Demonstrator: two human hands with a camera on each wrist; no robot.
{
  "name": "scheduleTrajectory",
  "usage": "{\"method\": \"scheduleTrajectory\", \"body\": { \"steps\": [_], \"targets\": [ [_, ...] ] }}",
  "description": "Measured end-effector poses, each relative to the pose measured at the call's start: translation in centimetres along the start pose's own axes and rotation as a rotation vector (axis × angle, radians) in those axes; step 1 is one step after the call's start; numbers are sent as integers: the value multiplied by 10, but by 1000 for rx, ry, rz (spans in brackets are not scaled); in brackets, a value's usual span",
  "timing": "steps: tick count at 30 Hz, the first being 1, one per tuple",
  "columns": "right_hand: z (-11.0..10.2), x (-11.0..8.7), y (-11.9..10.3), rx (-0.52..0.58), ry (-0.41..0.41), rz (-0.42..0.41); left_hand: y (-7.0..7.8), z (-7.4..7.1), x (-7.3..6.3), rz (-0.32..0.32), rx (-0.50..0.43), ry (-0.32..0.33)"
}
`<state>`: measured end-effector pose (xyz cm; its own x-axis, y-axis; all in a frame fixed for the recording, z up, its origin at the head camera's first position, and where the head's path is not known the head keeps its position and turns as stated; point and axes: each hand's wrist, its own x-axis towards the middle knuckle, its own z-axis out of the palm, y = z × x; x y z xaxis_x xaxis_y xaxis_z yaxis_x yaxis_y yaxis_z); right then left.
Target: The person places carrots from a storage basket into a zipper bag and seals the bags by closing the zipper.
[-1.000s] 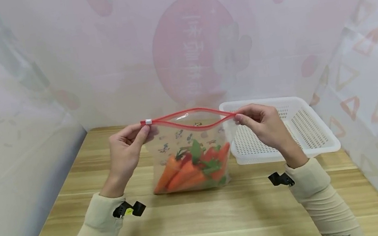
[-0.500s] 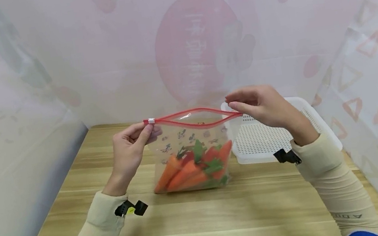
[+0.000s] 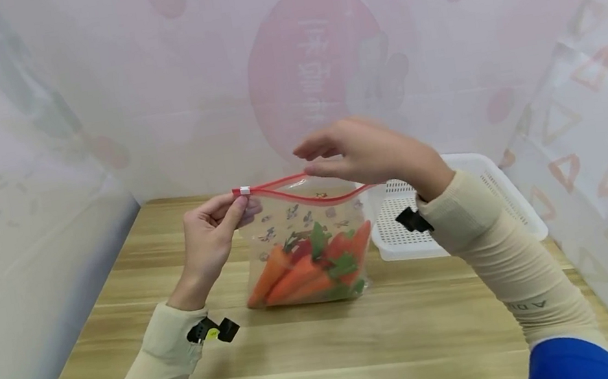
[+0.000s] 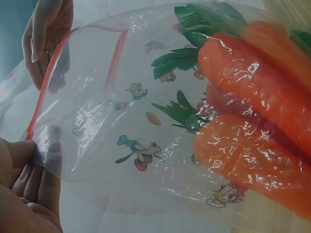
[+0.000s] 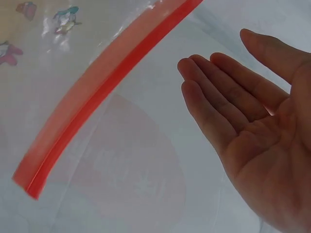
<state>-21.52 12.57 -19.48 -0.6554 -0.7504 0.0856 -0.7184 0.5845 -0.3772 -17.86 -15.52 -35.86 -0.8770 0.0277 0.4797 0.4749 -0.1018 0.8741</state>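
A clear zip bag [image 3: 285, 218] with a red zip edge and printed cartoon figures stands upright on the wooden table. Inside it lie several carrots [image 3: 299, 278] with green leafy tops [image 4: 209, 19]. My left hand [image 3: 208, 240] pinches the bag's top left corner between thumb and fingers, right at the white slider [image 3: 245, 190]. Between there and the right end, the two red edges bow apart. My right hand [image 3: 366, 151] is above the zip, fingers extended and holding nothing; in the right wrist view its palm [image 5: 267, 145] shows beside the red strip [image 5: 112, 82].
A white perforated plastic basket [image 3: 520, 213] stands behind and right of the bag, partly hidden by the right forearm. Printed pale sheets [image 3: 179, 103] enclose the wooden table [image 3: 329, 356] at the back and both sides.
My right hand has let go of the bag's right corner, lifted and swung left over the zip. The left hand keeps its pinch on the left corner.
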Motion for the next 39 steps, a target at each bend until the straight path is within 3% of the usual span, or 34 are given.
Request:
{"method": "scheduleTrajectory", "body": {
  "steps": [9,20,27,39],
  "targets": [
    [17,42,-21,-54,-113,-60,0,-2,1,-13,-6,-4],
    [40,84,-37,-26,-213,-140,4,-4,0,-27,8,1],
    [50,91,-37,-8,-234,-183,5,-4,-1,-28,0,-12],
    [51,91,-28,134,-267,-132,5,-5,0,-97,-26,-27]
  ]
}}
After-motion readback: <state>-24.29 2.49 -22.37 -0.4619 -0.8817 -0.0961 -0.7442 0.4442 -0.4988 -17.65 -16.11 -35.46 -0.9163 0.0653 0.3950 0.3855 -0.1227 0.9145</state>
